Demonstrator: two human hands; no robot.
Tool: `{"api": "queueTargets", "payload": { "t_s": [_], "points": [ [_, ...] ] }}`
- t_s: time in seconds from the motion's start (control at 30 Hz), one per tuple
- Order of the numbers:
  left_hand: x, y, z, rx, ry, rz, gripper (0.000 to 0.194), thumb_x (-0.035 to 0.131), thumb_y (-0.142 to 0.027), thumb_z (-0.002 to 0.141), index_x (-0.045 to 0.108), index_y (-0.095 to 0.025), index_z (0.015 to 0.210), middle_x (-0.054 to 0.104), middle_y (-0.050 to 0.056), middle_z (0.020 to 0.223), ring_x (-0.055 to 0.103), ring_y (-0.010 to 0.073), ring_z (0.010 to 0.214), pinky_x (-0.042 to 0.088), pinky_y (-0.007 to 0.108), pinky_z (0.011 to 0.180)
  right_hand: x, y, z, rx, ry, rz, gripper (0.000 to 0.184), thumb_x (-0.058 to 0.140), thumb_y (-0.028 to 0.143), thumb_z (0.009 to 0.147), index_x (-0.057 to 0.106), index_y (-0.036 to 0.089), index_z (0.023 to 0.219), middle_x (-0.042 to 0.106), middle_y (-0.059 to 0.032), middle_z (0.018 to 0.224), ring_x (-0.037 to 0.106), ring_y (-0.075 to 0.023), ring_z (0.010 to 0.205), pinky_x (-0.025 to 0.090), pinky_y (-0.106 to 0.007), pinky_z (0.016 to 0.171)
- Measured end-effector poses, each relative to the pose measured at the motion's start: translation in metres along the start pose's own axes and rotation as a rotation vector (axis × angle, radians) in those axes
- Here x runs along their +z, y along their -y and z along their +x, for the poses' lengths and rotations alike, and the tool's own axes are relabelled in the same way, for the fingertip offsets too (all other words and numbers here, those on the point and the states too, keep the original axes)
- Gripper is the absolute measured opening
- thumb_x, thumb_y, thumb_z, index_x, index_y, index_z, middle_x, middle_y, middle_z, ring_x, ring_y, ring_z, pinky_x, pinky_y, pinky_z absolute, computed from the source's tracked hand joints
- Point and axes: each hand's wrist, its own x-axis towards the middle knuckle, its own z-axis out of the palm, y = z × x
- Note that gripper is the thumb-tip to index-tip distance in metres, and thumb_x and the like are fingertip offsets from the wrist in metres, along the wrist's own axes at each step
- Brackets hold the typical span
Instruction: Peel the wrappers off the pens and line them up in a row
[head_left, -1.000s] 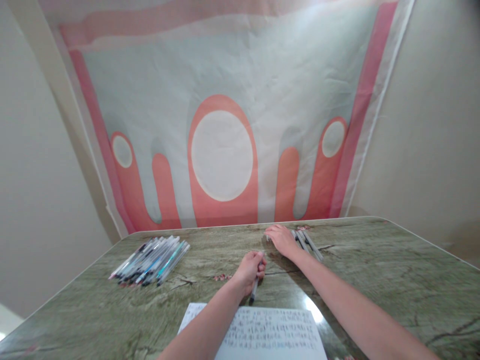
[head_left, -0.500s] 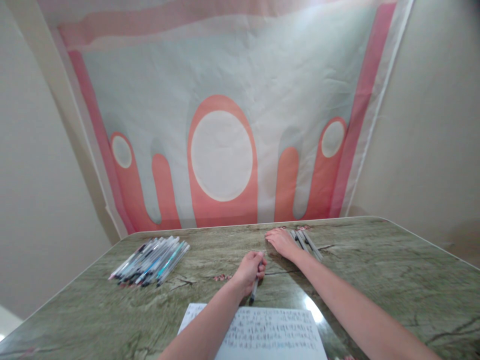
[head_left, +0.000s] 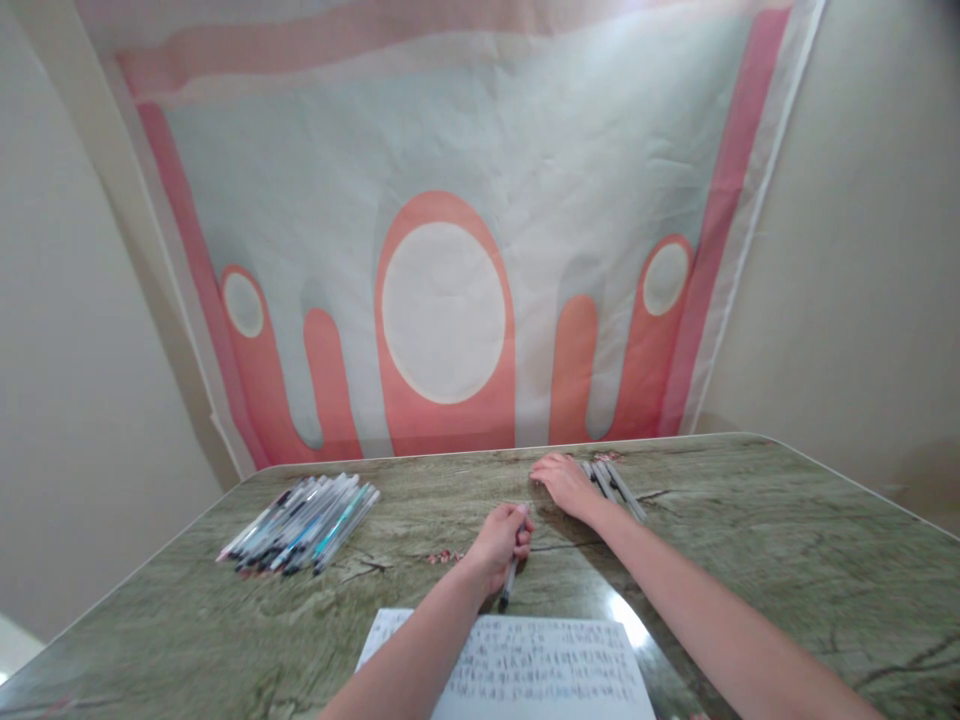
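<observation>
Near far table edge (head_left: 442, 458): right hand (head_left: 564, 484) beside pens (head_left: 627, 493).

Grey-black pen (head_left: 509, 583), green grained table (head_left: 757, 560), coral-patterned banner (head_left: 450, 428)

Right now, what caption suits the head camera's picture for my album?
Left fingers grip a pen beyond a handwritten page; right fingers near several pens; a bigger pile lies left.

I'm in a room, home or office I can't tell, with pale walls (head_left: 862, 290) left and right, a printed hanging (head_left: 540, 140) beyond the far edge of a wood-patterned table (head_left: 750, 560), a handwritten sheet (head_left: 555, 665) near me, and pens (head_left: 304, 525) left.
</observation>
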Motion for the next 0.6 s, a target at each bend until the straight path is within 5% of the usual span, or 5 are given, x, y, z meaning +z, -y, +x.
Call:
{"api": "queueTargets", "payload": {
  "t_s": [0.6],
  "points": [
    [-0.002,0.001,0.001,-0.011,0.006,0.003,0.023,0.053,-0.034,0.072,0.038,-0.017,0.077,0.043,-0.004,0.062,0.029,0.0002,0.041,0.014,0.014,0.037,-0.013,-0.015,-0.008,-0.023,-0.059,0.025,0.029,0.044,0.010,0.076,0.070,0.023,0.073,0.059,-0.0040,0.101,0.034,-0.0195,0.106,0.021,-0.037,0.091]
  ]
}}
